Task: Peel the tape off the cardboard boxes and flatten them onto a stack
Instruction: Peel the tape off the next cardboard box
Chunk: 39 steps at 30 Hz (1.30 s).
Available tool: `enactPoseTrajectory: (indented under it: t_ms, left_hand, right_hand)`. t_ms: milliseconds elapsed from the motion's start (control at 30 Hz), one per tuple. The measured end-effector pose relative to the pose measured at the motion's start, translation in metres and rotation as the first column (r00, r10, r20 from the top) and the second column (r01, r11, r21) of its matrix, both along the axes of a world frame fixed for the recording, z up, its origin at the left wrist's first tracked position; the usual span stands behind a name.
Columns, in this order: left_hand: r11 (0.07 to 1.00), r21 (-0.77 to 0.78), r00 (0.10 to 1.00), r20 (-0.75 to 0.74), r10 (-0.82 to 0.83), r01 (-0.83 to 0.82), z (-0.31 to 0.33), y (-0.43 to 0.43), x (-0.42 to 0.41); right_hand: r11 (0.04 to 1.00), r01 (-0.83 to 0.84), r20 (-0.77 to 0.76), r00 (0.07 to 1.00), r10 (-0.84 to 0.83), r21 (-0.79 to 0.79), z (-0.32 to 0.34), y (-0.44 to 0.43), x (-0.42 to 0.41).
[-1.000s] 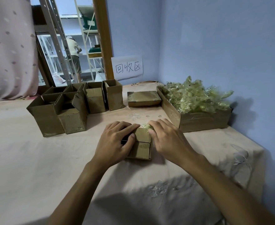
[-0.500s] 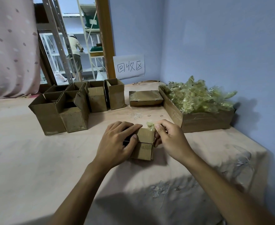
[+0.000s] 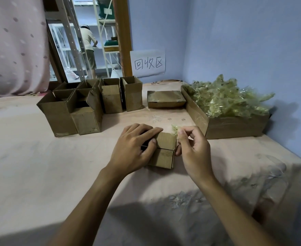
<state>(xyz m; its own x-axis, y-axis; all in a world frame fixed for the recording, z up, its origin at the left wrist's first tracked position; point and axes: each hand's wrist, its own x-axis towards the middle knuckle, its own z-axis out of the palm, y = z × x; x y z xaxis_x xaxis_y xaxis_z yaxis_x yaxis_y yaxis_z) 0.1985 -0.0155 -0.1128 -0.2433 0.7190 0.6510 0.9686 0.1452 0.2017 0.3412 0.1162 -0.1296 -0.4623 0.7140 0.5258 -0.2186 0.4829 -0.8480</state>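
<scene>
A small cardboard box (image 3: 164,150) sits on the table in front of me. My left hand (image 3: 134,148) grips its left side, fingers curled over the top edge. My right hand (image 3: 193,148) is at the box's right top corner and pinches a crumpled strip of yellowish clear tape (image 3: 175,129) that stands up off the box. Several open cardboard boxes (image 3: 85,107) stand in a cluster at the back left. A low stack of flattened boxes (image 3: 165,99) lies at the back middle.
A long cardboard tray (image 3: 233,127) heaped with crumpled tape (image 3: 224,98) stands at the right against the blue wall. A paper sign (image 3: 148,63) hangs on the wall. A person stands by shelving beyond the doorway (image 3: 88,50). The table (image 3: 39,174) wears a pale cloth.
My right hand has lifted off the box top and drawn to the right, pulling the tape strip up and away. The left hand stays on the box.
</scene>
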Motion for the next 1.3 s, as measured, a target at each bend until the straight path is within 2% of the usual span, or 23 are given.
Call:
enactPoseTrajectory:
  t_ms: [100,233,433,567,700,833,967,1100,1200,1300]
  left_hand:
    - [1.0,0.003,1.0,0.002,-0.006,0.006,-0.001,0.0,-0.001]
    - [1.0,0.009,1.0,0.001,-0.008,0.008,-0.001,0.001,0.0]
    - [0.999,0.03,1.0,0.001,-0.015,0.014,-0.001,-0.002,0.002]
    - [1.0,0.019,1.0,0.001,-0.007,0.007,-0.001,-0.001,0.001]
    - [1.0,0.012,1.0,0.007,-0.008,0.008,0.001,0.0,0.002]
    - [1.0,0.019,1.0,0.009,-0.009,0.008,0.0,-0.002,0.003]
    - [1.0,0.019,1.0,0.011,-0.006,0.006,0.0,0.0,0.002]
    - [1.0,0.013,1.0,0.013,-0.005,0.005,0.0,0.002,0.0]
    - [1.0,0.012,1.0,0.01,0.0,0.0,0.0,0.003,-0.001]
    - [1.0,0.018,1.0,0.013,-0.007,0.007,0.0,0.003,-0.001]
  right_hand:
    - [0.994,-0.019,0.061,0.998,0.013,0.106,0.002,0.012,0.008]
    - [0.968,0.078,0.141,0.983,-0.115,0.24,0.006,0.027,0.019]
    - [0.86,-0.136,0.24,0.971,0.017,0.492,0.015,0.029,0.027]
    - [0.851,-0.223,0.341,0.939,0.056,0.475,0.015,0.033,0.027]
    - [0.903,-0.168,0.291,0.955,0.05,0.396,0.014,0.039,0.021]
    - [0.899,-0.106,0.269,0.963,-0.013,0.425,0.013,0.04,0.018]
    - [0.966,-0.122,0.253,0.965,0.062,0.229,0.014,0.039,0.015]
    - [0.984,-0.175,0.183,0.968,0.169,0.016,0.014,0.039,0.01]
    - [0.962,-0.213,0.12,0.965,0.235,-0.169,0.018,0.037,0.01]
    - [0.879,-0.243,0.009,0.963,0.27,-0.409,0.02,0.037,0.012]
